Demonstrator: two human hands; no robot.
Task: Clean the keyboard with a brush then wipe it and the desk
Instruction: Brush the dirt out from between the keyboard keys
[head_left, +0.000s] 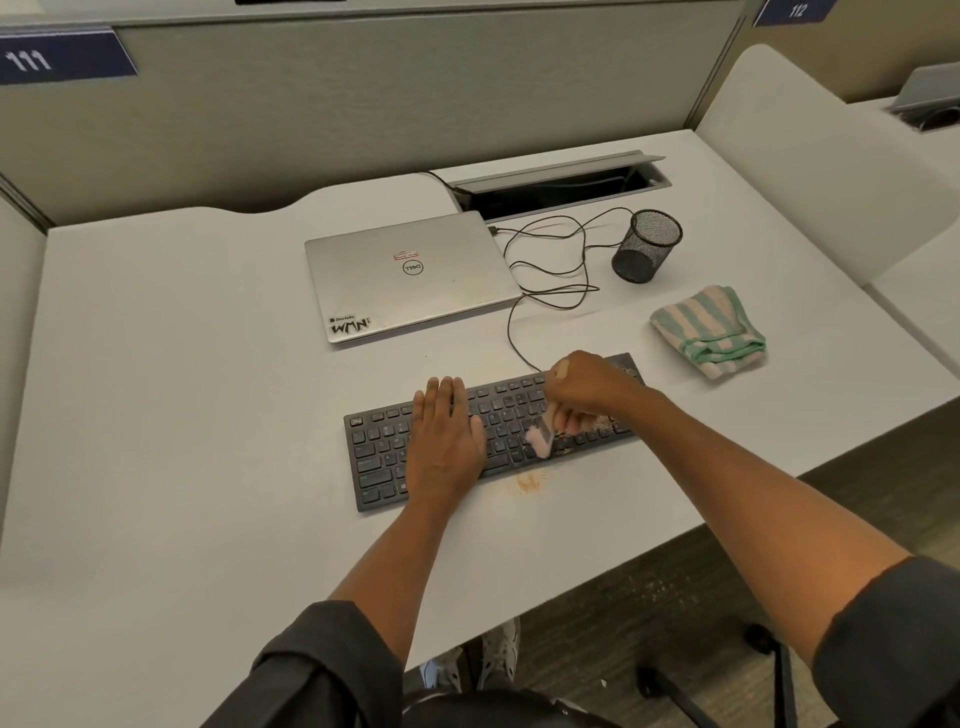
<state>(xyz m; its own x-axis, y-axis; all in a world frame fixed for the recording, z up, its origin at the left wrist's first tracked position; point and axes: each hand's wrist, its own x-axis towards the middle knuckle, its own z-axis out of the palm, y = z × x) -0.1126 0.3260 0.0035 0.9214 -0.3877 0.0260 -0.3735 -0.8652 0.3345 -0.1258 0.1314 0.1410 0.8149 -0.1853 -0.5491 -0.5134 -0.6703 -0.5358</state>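
**Brushing crumbs off a black keyboard**

Lying flat with fingers straight, the left hand (447, 441) presses on the keyboard (491, 431) at the worktop's (182, 415) centre. The right hand (584, 387) has its fingers curled round a small brush (540, 439), bristles on the keys. Crumbs (602, 421) sit on the keyboard's three o'clock end. A striped cloth (709, 330) lies toward two o'clock, and an orange stain (527, 483) just beside the keyboard at six.
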